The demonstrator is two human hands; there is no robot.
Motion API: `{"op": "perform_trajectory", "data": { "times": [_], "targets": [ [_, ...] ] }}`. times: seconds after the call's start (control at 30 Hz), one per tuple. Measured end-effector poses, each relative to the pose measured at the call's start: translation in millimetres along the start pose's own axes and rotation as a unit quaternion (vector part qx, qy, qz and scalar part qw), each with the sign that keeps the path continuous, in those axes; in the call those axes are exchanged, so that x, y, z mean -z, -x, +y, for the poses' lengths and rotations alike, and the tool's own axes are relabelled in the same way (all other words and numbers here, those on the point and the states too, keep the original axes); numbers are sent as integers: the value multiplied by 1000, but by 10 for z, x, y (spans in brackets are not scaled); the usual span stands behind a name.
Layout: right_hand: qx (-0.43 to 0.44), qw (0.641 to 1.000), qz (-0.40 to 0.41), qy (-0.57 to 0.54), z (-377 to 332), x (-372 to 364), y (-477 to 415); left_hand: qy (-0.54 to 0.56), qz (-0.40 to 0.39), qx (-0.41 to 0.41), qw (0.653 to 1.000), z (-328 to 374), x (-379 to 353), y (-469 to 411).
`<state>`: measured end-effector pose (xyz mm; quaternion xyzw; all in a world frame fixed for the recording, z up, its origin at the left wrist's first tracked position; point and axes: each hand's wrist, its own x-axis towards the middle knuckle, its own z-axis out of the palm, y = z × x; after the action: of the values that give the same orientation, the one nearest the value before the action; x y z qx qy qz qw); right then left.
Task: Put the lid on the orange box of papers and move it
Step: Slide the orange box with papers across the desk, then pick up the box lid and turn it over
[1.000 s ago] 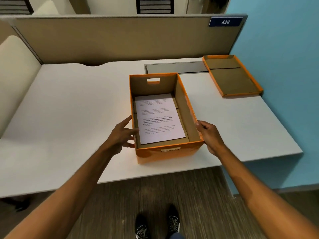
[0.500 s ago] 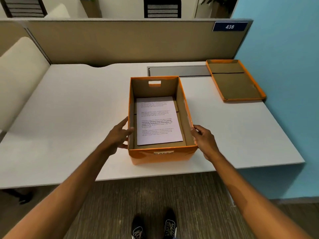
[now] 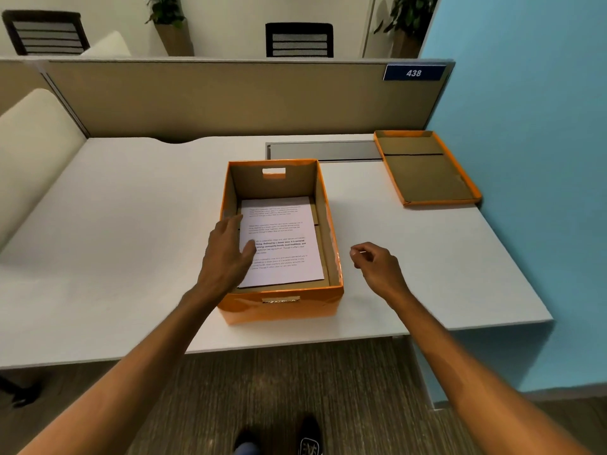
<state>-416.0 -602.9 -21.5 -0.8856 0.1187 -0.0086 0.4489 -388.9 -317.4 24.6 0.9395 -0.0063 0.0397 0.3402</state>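
White desk [image 3: 115,257], blue wall [image 3: 525,159]

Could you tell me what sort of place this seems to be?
Most likely an open-plan office cubicle: a white desk backed by a fabric partition bearing a number plate, 438, with office chairs beyond.

Papers [image 3: 282,241] in box [image 3: 279,307] (lid [image 3: 427,172] behind, right).

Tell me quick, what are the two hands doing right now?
Left hand: open, holding nothing, spread over the left wall of the orange box, above the papers.
Right hand: loosely curled, empty, beside the box.
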Motion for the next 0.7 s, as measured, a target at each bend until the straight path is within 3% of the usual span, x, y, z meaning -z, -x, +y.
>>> {"op": "perform_trajectory", "data": {
  "times": [0.7],
  "targets": [
    [-7, 997, 74, -16, 65, 829, -696, 109, -104, -139, 979, 1122, -694, -861]
  ]
}}
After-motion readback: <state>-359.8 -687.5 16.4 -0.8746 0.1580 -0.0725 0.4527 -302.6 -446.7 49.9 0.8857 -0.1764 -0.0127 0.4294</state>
